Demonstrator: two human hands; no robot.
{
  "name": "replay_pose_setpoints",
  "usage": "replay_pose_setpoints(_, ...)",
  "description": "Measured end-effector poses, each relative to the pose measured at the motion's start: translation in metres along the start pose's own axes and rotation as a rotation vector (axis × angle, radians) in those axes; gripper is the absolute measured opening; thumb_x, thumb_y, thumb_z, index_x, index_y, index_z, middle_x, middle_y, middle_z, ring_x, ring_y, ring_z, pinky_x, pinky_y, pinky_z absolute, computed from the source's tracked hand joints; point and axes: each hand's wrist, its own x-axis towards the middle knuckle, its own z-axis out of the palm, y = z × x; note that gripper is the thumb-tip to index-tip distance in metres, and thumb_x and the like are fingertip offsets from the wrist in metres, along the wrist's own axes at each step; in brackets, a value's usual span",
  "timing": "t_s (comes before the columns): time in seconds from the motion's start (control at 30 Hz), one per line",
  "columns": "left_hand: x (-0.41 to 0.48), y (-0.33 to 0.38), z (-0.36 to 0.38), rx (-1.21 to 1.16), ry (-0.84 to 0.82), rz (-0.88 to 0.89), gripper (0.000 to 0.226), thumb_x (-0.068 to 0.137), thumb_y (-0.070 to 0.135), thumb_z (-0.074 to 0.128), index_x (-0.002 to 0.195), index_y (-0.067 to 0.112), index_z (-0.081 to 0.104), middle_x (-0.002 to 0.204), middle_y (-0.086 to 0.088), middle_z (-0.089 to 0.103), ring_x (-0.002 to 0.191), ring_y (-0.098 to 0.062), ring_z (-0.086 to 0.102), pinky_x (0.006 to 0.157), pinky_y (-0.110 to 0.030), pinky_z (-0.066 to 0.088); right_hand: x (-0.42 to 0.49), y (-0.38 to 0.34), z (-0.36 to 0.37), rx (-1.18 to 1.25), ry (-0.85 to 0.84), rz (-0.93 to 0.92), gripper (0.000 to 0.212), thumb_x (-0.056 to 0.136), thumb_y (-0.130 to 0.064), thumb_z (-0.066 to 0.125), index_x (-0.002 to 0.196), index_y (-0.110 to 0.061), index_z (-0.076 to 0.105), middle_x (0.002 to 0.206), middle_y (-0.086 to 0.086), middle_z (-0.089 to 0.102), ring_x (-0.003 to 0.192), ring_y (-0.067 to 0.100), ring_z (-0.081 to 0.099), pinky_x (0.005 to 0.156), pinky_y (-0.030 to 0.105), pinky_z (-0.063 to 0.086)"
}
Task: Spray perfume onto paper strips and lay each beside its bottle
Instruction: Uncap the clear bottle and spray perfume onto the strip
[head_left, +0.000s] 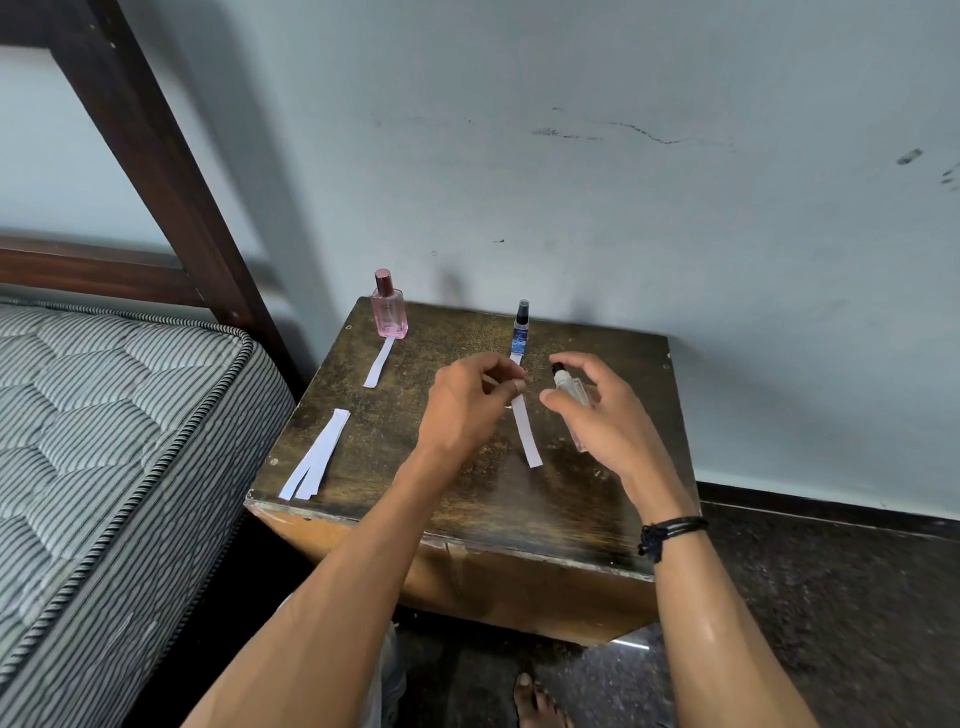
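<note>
My left hand (467, 410) pinches a narrow white paper strip (525, 431) above the worn dark wooden table (545, 519) while my right hand (608, 421) grips a clear, black-nozzled glass spray bottle (571, 387), fill level unclear, just beside it.

Left hand (467, 410): bare; a short nail shows on one fingertip.
Right hand (608, 421): bare.
Left forearm (332, 587): bare along all of its visible length.
Right forearm (727, 623): bare likewise, with a faint sheen of light low down.
Bracelet (672, 532): black cord, several thin strands wound round the right wrist and gathered into a knotted bunch on one side.
Clothing (389, 670): a patch of pale grey cloth between the forearms; the kind of garment cannot be told.
Foot (535, 701): bare, toes visible at the lower edge.
</note>
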Motion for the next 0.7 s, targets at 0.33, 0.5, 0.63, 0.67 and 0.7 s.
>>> replay_pose_setpoints(0.33, 0.001, 0.000, -0.009, -0.264, 0.014, -0.122, 0.012, 0.089, 0.006, 0.069, 0.091, 0.019, 0.069, 0.083, 0.000, 0.068, 0.061, -0.019, 0.067, 0.046, -0.036, 0.051, -0.001, -0.004, 0.005, -0.309, -0.120, -0.139, 0.042, 0.095, -0.043, 0.068, 0.131, -0.051, 0.048, 0.110, -0.013, 0.062, 0.093, 0.016, 0.065, 0.082, 0.036, 0.054)
replay_pose_setpoints(0.5, 0.001, 0.000, -0.011, -0.324, -0.001, -0.180, 0.014, 0.089, 0.005, 0.066, 0.092, 0.018, 0.069, 0.080, 0.006, 0.069, 0.059, -0.020, 0.069, 0.062, -0.068, 0.055, -0.002, -0.002, 0.010, -0.357, -0.105, -0.219, 0.043, 0.092, -0.041, 0.070, 0.128, -0.050, 0.048, 0.104, -0.012, 0.064, 0.082, 0.014, 0.065, 0.071, 0.033, 0.052)
replay_pose_setpoints(0.63, 0.001, 0.001, -0.011, -0.318, -0.001, -0.194, 0.013, 0.089, 0.006, 0.067, 0.091, 0.019, 0.069, 0.080, 0.004, 0.068, 0.058, -0.019, 0.070, 0.062, -0.068, 0.055, -0.001, 0.000, 0.012, -0.370, -0.105, -0.262, 0.040, 0.093, -0.043, 0.070, 0.127, -0.049, 0.049, 0.101, -0.015, 0.063, 0.078, 0.012, 0.063, 0.066, 0.033, 0.050)
replay_pose_setpoints(0.67, 0.001, 0.001, -0.011, -0.317, -0.003, -0.198, 0.012, 0.089, 0.006, 0.068, 0.090, 0.018, 0.069, 0.079, 0.004, 0.068, 0.057, -0.019, 0.070, 0.062, -0.068, 0.056, -0.002, 0.000, 0.012, -0.378, -0.109, -0.270, 0.040, 0.093, -0.044, 0.069, 0.127, -0.049, 0.049, 0.098, -0.016, 0.062, 0.076, 0.010, 0.062, 0.064, 0.031, 0.048)
replay_pose_setpoints(0.7, 0.001, 0.001, -0.011, -0.316, -0.005, -0.200, 0.012, 0.089, 0.006, 0.068, 0.090, 0.018, 0.068, 0.079, 0.003, 0.068, 0.057, -0.019, 0.069, 0.062, -0.068, 0.056, -0.002, 0.000, 0.012, -0.386, -0.114, -0.277, 0.040, 0.094, -0.045, 0.069, 0.127, -0.049, 0.048, 0.096, -0.017, 0.060, 0.074, 0.008, 0.061, 0.063, 0.030, 0.047)
